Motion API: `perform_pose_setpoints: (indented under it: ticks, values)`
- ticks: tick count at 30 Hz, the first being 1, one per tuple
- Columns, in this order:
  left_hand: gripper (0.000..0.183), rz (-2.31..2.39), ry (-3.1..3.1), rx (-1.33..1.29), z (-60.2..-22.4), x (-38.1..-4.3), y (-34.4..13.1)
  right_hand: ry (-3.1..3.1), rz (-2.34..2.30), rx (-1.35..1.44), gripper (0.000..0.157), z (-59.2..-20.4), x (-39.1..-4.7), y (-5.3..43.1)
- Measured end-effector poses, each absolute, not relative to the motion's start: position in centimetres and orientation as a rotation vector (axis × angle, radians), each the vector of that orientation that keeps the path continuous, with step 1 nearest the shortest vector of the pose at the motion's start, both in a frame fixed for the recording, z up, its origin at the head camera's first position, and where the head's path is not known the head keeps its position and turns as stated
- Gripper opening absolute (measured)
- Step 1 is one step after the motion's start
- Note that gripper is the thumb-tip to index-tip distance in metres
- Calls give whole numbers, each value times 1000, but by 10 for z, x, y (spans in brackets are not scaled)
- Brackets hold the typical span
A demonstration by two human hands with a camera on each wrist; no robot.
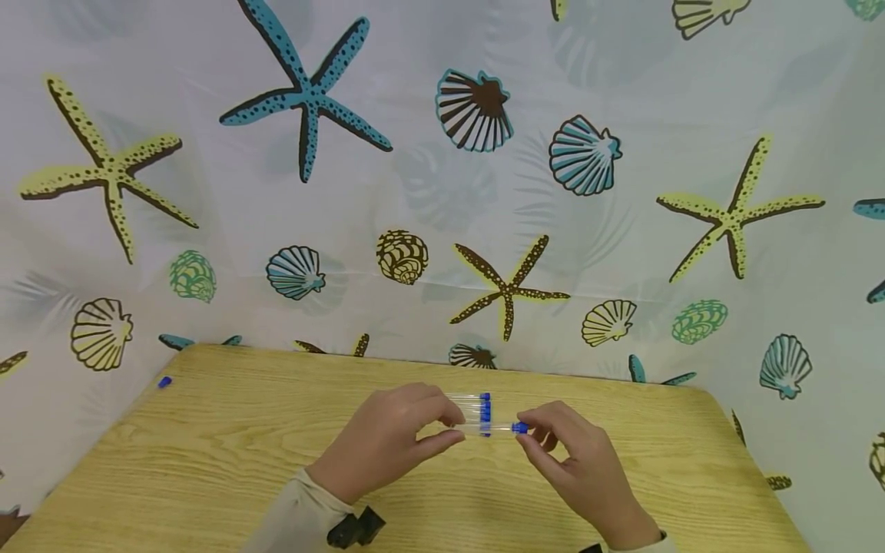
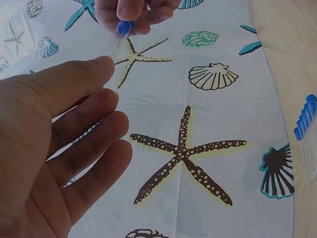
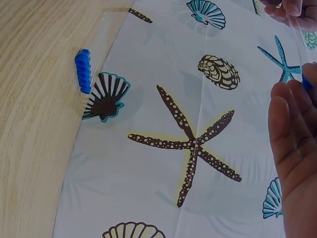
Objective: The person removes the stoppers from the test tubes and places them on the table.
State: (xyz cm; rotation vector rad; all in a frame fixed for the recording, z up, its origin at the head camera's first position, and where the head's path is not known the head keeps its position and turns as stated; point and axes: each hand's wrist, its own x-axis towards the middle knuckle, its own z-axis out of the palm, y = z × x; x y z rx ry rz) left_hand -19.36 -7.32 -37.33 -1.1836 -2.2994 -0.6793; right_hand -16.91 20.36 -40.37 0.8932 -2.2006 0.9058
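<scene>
Between my two hands a clear test tube (image 1: 499, 428) with a blue cap (image 1: 520, 428) lies level, raised over the table. My left hand (image 1: 397, 430) pinches its bare end between thumb and forefinger; in the left wrist view the other fingers of that hand (image 2: 74, 134) are spread loosely. At the capped end, my right hand (image 1: 574, 461) pinches the blue cap with thumb and fingertips. Behind the held tube, several like tubes (image 1: 466, 398) lie side by side on the table, blue caps (image 3: 83, 71) lined up; my left hand partly hides them in the head view.
A loose blue cap (image 1: 164, 382) lies near the far left corner of the wooden table (image 1: 263, 430). A white curtain (image 1: 415, 184) printed with starfish and shells hangs along the table's back and sides. A small black device (image 1: 356, 528) is strapped at the left wrist.
</scene>
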Motion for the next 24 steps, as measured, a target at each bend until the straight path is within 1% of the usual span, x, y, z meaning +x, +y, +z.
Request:
perform_pose_setpoints:
  ticks: [7,12,24]
  values:
    - [14,-721,-2315,-1170,-372,-192,-71,-2224,911,891,26,-402,-168,203]
    - [16,-739,-2332,-1151,-371,-191,-70,-2213,890,884,29,-401,-166,202]
    - [13,-712,-2287,-1175,-375,-192,-69,-2231,906,848,27,-404,-166,202]
